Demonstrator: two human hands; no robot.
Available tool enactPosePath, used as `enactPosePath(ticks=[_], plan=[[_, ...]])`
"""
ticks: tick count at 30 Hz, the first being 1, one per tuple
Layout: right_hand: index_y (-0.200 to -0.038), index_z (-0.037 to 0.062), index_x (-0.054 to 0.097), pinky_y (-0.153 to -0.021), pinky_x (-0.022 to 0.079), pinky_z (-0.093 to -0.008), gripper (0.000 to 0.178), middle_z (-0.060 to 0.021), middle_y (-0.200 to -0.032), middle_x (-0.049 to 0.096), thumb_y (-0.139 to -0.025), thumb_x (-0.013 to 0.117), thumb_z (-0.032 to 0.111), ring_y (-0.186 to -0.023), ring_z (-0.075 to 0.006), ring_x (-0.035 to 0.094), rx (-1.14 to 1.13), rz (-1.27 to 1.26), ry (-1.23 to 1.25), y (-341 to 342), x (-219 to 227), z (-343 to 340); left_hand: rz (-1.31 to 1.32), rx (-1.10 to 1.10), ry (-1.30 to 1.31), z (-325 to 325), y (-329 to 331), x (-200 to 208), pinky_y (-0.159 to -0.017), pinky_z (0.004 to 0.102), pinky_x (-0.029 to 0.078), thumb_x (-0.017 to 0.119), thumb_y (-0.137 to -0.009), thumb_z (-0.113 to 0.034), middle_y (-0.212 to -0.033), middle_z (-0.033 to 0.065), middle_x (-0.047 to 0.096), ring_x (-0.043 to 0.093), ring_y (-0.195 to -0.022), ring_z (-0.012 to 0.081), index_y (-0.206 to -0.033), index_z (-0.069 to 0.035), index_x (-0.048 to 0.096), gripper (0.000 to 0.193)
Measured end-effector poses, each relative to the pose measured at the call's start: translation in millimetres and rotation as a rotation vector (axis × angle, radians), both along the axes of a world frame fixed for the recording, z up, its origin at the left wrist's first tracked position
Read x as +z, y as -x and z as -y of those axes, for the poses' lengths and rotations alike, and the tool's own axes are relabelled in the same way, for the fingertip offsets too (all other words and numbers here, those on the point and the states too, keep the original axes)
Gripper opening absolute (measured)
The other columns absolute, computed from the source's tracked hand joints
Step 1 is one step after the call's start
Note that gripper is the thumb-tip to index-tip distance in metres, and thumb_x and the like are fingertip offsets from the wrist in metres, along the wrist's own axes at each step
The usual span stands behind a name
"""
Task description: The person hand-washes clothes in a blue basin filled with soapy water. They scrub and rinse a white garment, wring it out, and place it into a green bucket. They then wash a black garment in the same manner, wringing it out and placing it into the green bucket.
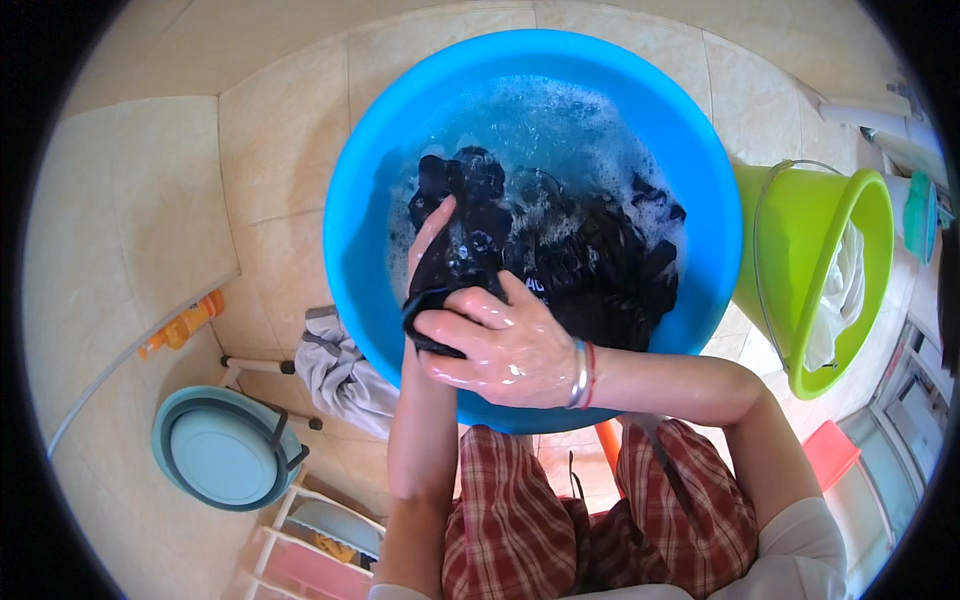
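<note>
A dark, wet garment (462, 245) is lifted at the left side of a big blue basin (706, 190). My right hand (510, 345) pinches its near edge, with the fingers curled round the cloth. Along the garment's left side lies my left hand (430, 235); one finger or the thumb shows, and the cloth hides the rest. Both hands are wet. More dark cloth (600, 270) lies bunched in the soapy water (540, 125), to the right of the lifted piece.
At the right, a lime-green bucket (815, 230) leans with white cloth (842, 295) inside. Grey cloth (345, 370) hangs by the basin's lower left. A pale blue folded basin (225, 455), an orange bottle (185, 325) and a white rack (265, 560) are farther left.
</note>
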State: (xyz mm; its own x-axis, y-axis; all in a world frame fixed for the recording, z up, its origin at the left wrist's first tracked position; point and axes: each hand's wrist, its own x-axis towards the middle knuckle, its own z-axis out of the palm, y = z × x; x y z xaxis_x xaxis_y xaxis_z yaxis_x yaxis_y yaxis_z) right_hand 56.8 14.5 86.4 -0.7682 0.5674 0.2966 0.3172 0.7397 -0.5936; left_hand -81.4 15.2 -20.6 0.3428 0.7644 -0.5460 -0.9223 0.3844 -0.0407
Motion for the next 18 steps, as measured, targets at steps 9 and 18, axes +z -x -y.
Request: enactPosePath(ticks=[9, 18], plan=[[-0.068, 0.0199, 0.059, -0.05, 0.04, -0.0286, 0.025, 0.0005, -0.084, 0.052, -0.064, 0.081, 0.032, -0.072, -0.0189, 0.053, -0.158, -0.243, -0.05, 23.9, -18.2, -17.9, -0.017, 0.21, -0.105, 20.4, -24.3, -13.9, -0.094, 0.0385, 0.053, 0.043, -0.103, -0.026, -0.119, 0.0156, 0.065, 0.064, -0.106, 0.0254, -0.124, 0.0, 0.058, 0.036], [-0.078, 0.009, 0.063, -0.059, 0.052, -0.0408, 0.009, -0.0102, -0.076, 0.064, -0.085, 0.061, 0.015, -0.069, -0.0328, 0.065, -0.46, 0.024, 0.168, -28.7, -100.3, -78.8, -0.688, 0.273, 0.358, 13.8, -66.0, 29.7, -0.095, 0.0354, 0.05, 0.05, -0.099, -0.03, -0.122, 0.0097, 0.061, 0.061, -0.106, 0.0206, -0.127, -0.001, 0.056, 0.041]])
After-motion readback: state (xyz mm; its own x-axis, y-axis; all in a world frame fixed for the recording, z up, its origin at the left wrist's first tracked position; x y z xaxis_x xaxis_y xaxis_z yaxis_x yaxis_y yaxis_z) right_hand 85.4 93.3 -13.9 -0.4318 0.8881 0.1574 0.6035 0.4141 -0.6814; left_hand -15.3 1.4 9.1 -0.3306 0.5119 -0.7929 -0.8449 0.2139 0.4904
